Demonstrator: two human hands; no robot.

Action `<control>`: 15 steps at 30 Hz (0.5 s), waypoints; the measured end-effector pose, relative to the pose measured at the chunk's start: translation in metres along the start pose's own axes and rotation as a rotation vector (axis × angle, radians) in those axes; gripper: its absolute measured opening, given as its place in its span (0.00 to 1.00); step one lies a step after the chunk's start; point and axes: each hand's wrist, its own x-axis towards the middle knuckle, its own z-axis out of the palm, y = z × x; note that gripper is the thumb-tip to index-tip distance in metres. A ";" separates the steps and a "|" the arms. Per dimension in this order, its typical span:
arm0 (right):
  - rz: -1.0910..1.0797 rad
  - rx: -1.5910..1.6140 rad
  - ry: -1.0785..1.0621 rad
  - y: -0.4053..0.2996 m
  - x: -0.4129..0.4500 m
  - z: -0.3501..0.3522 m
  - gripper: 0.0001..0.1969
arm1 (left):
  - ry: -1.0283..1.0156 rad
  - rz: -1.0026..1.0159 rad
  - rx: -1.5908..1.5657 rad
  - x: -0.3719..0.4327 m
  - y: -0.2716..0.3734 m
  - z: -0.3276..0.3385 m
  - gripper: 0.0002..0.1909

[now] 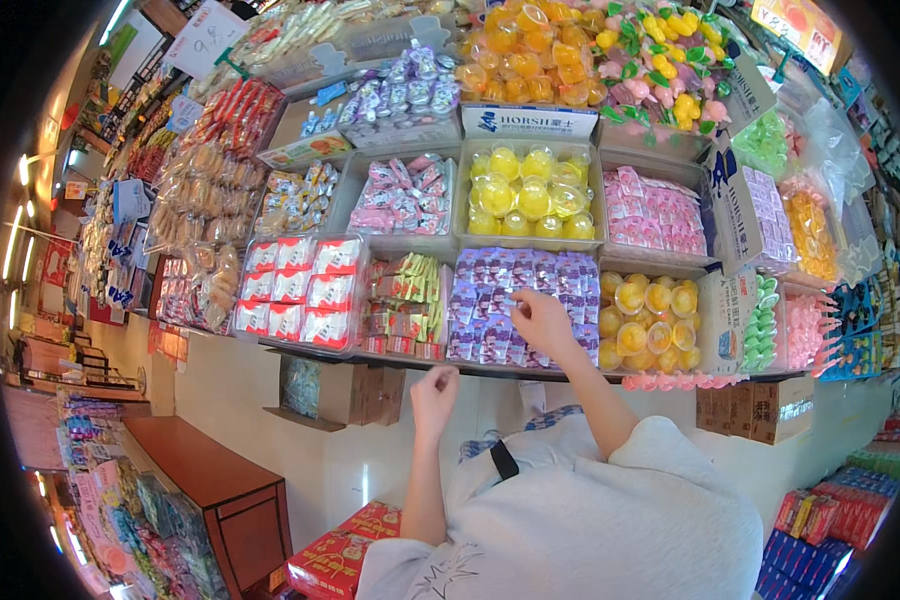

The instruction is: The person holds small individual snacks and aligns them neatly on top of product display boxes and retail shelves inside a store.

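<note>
My right hand reaches over a tray of purple printed sachets. Its fingers are curled, and their tips point at the sachets near the tray's middle. Whether they touch or pinch one cannot be told. In front of the display's edge hangs my left hand, loosely curled with nothing visible in it. Nearest to it is a bin of green and red stick packets. On the right side of the sachets sits a bin of orange-yellow jelly cups.
Behind are bins of yellow jelly cups and pink packets. A clear box of red-and-white packs stands left. Cardboard boxes lie on the floor under the display. A brown wooden cabinet and red cartons flank me.
</note>
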 end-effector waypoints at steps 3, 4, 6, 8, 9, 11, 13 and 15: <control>0.030 -0.110 0.020 0.022 0.030 0.004 0.14 | 0.063 0.043 0.060 0.040 -0.002 0.022 0.08; 0.002 -0.141 0.056 0.029 0.040 0.007 0.16 | 0.089 0.074 0.103 0.051 -0.001 0.027 0.08; 0.041 -0.180 0.032 0.041 0.059 0.014 0.16 | 0.058 0.032 0.151 0.069 0.006 0.034 0.09; 0.080 -0.232 0.008 0.050 0.072 0.019 0.17 | 0.023 -0.009 0.185 0.084 0.020 0.045 0.10; 0.091 -0.274 -0.018 0.051 0.082 0.020 0.17 | -0.019 -0.002 0.264 0.095 0.027 0.052 0.10; 0.113 -0.318 -0.041 0.052 0.090 0.026 0.17 | -0.072 0.008 0.345 0.110 0.034 0.064 0.11; 0.178 -0.388 -0.044 0.046 0.096 0.029 0.16 | -0.075 0.113 0.408 0.126 0.035 0.079 0.12; 0.186 -0.431 -0.050 0.047 0.104 0.035 0.15 | -0.098 0.140 0.413 0.141 0.033 0.087 0.12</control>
